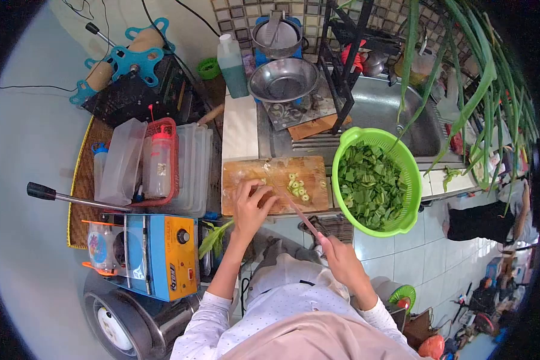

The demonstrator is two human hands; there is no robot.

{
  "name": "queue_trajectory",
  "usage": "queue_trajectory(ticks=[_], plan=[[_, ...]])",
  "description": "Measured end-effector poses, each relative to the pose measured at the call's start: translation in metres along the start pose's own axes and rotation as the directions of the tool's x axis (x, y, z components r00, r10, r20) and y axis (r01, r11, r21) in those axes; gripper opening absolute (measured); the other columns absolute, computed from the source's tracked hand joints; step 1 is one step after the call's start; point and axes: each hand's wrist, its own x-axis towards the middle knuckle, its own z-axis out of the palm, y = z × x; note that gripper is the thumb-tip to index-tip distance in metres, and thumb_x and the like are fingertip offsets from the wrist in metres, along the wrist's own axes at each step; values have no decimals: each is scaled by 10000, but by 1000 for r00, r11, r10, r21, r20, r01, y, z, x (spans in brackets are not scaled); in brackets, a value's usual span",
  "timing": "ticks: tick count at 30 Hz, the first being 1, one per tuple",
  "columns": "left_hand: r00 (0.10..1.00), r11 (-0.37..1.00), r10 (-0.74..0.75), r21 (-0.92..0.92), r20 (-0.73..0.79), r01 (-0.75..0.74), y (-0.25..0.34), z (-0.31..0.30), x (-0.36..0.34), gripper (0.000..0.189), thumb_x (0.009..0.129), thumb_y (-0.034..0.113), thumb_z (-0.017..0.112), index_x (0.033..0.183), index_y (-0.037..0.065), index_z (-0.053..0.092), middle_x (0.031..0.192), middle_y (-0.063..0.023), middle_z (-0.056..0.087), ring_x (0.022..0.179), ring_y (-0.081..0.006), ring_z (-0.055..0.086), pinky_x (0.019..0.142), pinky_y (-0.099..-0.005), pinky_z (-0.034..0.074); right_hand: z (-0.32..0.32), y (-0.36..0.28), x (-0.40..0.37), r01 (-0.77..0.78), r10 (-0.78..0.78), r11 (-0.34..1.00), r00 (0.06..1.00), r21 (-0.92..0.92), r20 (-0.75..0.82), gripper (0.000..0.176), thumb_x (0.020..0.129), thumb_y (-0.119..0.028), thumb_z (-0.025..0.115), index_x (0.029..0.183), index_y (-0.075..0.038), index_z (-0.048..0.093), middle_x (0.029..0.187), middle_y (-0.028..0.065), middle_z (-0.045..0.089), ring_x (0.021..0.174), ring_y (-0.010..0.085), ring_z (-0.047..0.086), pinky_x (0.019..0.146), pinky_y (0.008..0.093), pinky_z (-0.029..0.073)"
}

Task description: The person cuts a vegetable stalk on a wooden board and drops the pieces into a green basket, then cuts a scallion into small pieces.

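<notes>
A wooden cutting board (pixel 240 174) lies on the counter before me. My left hand (pixel 251 207) is over its front left part, fingers curled together at the knife's tip. What those fingers pinch is too small and covered to make out. In my right hand (pixel 344 264) is a knife (pixel 304 218), held by its pink handle, the blade slanting up and left across the board's front edge. Pale green slices (pixel 297 186) of a vegetable lie in a small heap right of the blade. A lime-green colander (pixel 413 210) beside the board holds chopped green leaves (pixel 372 186).
Behind the board stand a metal bowl (pixel 284 80), a pot (pixel 277 38) and a bottle of green liquid (pixel 232 67). A sink (pixel 423 114) lies behind the colander, with long green leaves (pixel 489 78) hanging at right. A blue-orange cup sealer (pixel 165 255) is at left.
</notes>
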Motion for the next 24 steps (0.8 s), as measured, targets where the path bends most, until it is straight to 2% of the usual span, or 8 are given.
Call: queue_trajectory(ticks=[4,7,10,12,14,18,23,24], plan=[[994,998,-53,-30,-92,50,3,-3,1,251,711,103,743,954,67,691,970,-99,603,864,-290,599,760,-370,482,-2,-1,-3,-5,5,1000,1000,8,8,456,996,-360,382,858,41,547,703,309,581,708,507,560,633,547,420],[985,999,-51,-7,-166,51,-3,-4,0,261,726,103,714,983,63,684,932,-89,585,808,-274,573,744,-393,439,-2,1,-5,-18,18,1000,999,4,31,464,996,-365,381,849,39,553,710,309,581,717,508,559,640,548,419],[981,997,-55,34,-188,63,-14,-3,-1,246,725,62,685,971,51,684,887,-104,602,800,-288,579,736,-391,451,-2,8,-4,-19,19,1000,998,13,56,465,995,-366,382,843,37,556,720,311,581,728,510,560,645,551,417],[981,998,-49,22,-190,54,-15,-2,-1,235,724,56,687,959,49,686,863,-105,608,785,-292,581,725,-391,454,-3,10,-1,-11,10,1000,998,14,65,465,994,-366,383,843,37,557,727,313,580,733,511,560,647,551,418],[981,999,-47,12,-189,50,-14,-4,-3,223,724,50,689,947,47,688,839,-107,613,770,-295,582,714,-392,458,-4,9,2,-23,20,998,998,-51,-66,465,994,-367,382,839,34,559,733,313,582,737,510,560,650,549,424],[989,999,-38,25,-141,42,-10,-7,-3,204,720,40,696,924,43,693,806,-96,613,740,-287,581,686,-390,462,-8,5,5,-23,21,999,997,-22,-73,466,993,-371,382,838,33,556,727,311,580,734,509,561,652,548,429],[988,999,-19,36,-153,25,-8,-6,-6,187,734,35,696,920,41,698,786,-94,611,727,-280,580,668,-385,465,-2,-1,7,-21,21,999,1000,-24,3,451,992,-368,387,862,33,547,715,311,575,730,503,561,640,540,425],[986,997,-81,-12,-147,80,-6,-5,-8,187,744,39,698,930,37,706,799,-100,625,737,-272,590,675,-368,472,-2,-1,7,-21,21,999,1000,-25,4,451,992,-368,387,862,33,547,715,311,575,730,503,561,640,540,425]])
